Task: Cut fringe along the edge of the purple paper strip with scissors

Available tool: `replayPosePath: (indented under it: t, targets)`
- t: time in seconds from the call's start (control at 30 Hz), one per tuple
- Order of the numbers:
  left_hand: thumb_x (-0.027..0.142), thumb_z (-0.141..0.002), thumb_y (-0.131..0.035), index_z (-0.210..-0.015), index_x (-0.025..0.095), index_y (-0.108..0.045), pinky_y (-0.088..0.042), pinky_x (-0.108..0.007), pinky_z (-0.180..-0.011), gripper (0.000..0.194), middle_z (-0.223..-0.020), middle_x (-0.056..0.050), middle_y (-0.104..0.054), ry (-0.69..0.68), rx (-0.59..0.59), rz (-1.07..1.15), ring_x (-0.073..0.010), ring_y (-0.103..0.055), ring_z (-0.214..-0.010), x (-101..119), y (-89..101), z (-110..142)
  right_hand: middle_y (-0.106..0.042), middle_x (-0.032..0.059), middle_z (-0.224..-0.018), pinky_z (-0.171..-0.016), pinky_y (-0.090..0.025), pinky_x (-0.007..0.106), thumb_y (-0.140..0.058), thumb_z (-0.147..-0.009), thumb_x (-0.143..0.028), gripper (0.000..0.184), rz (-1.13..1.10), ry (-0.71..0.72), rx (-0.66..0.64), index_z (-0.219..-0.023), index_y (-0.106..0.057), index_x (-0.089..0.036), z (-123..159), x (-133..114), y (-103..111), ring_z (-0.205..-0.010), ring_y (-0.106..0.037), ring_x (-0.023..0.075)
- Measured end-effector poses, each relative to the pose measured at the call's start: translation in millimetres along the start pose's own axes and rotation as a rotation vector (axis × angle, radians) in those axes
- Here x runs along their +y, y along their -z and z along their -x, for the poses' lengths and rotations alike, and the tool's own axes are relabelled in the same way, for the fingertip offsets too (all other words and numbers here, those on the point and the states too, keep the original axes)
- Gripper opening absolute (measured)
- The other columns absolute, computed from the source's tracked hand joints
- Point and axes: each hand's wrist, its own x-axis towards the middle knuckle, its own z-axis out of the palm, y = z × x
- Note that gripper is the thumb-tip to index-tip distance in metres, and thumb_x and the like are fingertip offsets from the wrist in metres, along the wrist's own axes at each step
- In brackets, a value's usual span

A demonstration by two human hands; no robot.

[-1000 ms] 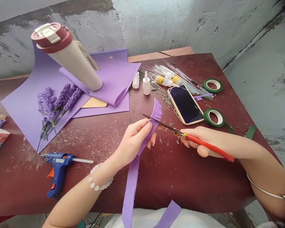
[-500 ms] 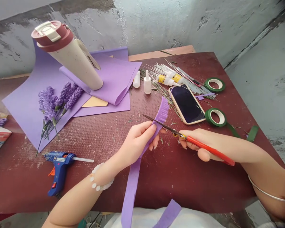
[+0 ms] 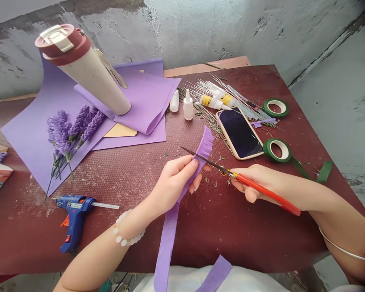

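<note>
I have the left hand [image 3: 172, 182] pinching the purple strip [image 3: 169, 233] over the table [image 3: 240, 235], thumb against fingers. The right hand [image 3: 263, 175] grips the scissors [image 3: 252, 185], fingers wrapped around them, blades crossing the strip; 2 tape rolls [image 3: 268, 152] lie near the phone [image 3: 240, 134].

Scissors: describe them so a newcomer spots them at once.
Over the dark red table, find the person's right hand. It holds scissors whose dark blades cross a fringed purple strip. Long bright-red handles set them apart from the phone just beyond.
</note>
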Motion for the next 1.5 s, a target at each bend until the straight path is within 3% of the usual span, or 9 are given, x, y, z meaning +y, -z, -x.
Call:
replayPosePath:
  t: [0.2, 0.3, 0.43, 0.5, 0.6, 0.83, 1.03, 1.23, 1.5]
  targets:
    - [0.042, -0.11, -0.069, -0.084, 0.018, -0.069, -0.039, -0.025, -0.057, 0.035, -0.062, 0.004, -0.059, -0.029, -0.01, -0.003, -0.0097, -0.051, -0.053, -1, 0.5, 0, -0.043, -0.0097, -0.062, -0.061, -0.026, 0.035, -0.073, -0.095, -0.055, 0.034, 0.109, 0.013, -0.012, -0.087, -0.052, -0.03, -3, 11, 4, -0.061, -0.034, 0.0178]
    - [0.041, -0.111, -0.068, -0.084, 0.019, -0.068, -0.039, -0.025, -0.057, 0.034, -0.062, 0.004, -0.058, -0.063, 0.008, -0.01, -0.0097, -0.05, -0.053, -1, 1.1, 0, -0.048, -0.0098, -0.07, -0.062, -0.033, 0.034, -0.079, -0.09, -0.052, 0.035, 0.196, 0.012, -0.01, -0.093, -0.051, -0.03, -2, 12, 7, -0.062, -0.038, 0.0173]
    - [0.04, -0.11, -0.069, -0.086, 0.02, -0.067, -0.038, -0.026, -0.057, 0.031, -0.064, 0.005, -0.058, -0.104, 0.091, -0.029, -0.0101, -0.049, -0.054, -1, 0.5, -1, -0.062, -0.0053, -0.085, -0.067, -0.044, 0.035, -0.09, -0.075, -0.054, 0.047, 0.359, 0.018, 0.124, -0.096, -0.054, -0.031, 1, 3, 5, -0.075, -0.056, 0.0239]
    - [0.039, -0.109, -0.069, -0.087, 0.021, -0.066, -0.038, -0.026, -0.057, 0.029, -0.065, 0.005, -0.059, -0.112, 0.134, -0.06, -0.0104, -0.05, -0.054, 0, -0.3, -1, -0.063, -0.0053, -0.082, -0.067, -0.045, 0.036, -0.093, -0.072, -0.058, 0.052, 0.437, 0.002, 0.193, -0.094, -0.054, -0.032, 1, -2, 1, -0.076, -0.06, 0.0264]
    - [0.036, -0.108, -0.07, -0.085, 0.022, -0.062, -0.04, -0.027, -0.058, 0.028, -0.065, 0.006, -0.059, -0.117, 0.162, -0.126, -0.0108, -0.05, -0.055, -1, -1.5, -1, -0.062, -0.0068, -0.073, -0.064, -0.043, 0.036, -0.094, -0.072, -0.063, 0.056, 0.523, 0.01, 0.306, -0.092, -0.052, -0.032, -2, -3, -4, -0.067, -0.06, 0.026]
    - [0.034, -0.106, -0.067, -0.079, 0.024, -0.057, -0.041, -0.029, -0.061, 0.03, -0.061, 0.006, -0.058, -0.101, 0.149, -0.207, -0.0116, -0.051, -0.054, 1, -1.0, -1, -0.049, -0.0105, -0.063, -0.063, -0.038, 0.035, -0.094, -0.073, -0.067, 0.058, 0.603, 0.196, 0.464, -0.089, -0.049, -0.034, -9, 11, -5, -0.062, -0.061, 0.0261]
    - [0.042, -0.105, -0.075, -0.082, 0.023, -0.061, -0.042, -0.029, -0.061, 0.033, -0.061, 0.005, -0.059, -0.099, 0.146, -0.195, -0.0128, -0.051, -0.055, 1, -0.2, -1, -0.049, -0.0099, -0.062, -0.063, -0.036, 0.034, -0.094, -0.074, -0.062, 0.056, 0.506, 0.122, 0.388, -0.083, -0.046, -0.033, -4, -2, -4, -0.065, -0.059, 0.0246]
    - [0.041, -0.106, -0.075, -0.086, 0.022, -0.064, -0.042, -0.028, -0.06, 0.03, -0.061, 0.006, -0.058, -0.111, 0.127, -0.184, -0.012, -0.051, -0.055, 0, 0.2, -2, -0.064, -0.0077, -0.069, -0.065, -0.04, 0.034, -0.088, -0.077, -0.053, 0.044, 0.372, 0.028, 0.288, -0.08, -0.05, -0.031, 1, -12, -4, -0.068, -0.058, 0.0223]
    - [0.034, -0.106, -0.073, -0.09, 0.021, -0.067, -0.041, -0.028, -0.059, 0.022, -0.061, 0.006, -0.059, -0.127, 0.103, -0.173, -0.0122, -0.05, -0.055, -3, 3.5, 0, -0.085, -0.002, -0.078, -0.068, -0.044, 0.038, -0.076, -0.088, -0.053, 0.032, 0.36, 0.061, 0.246, -0.082, -0.053, -0.031, 2, -7, -3, -0.07, -0.071, 0.0274]
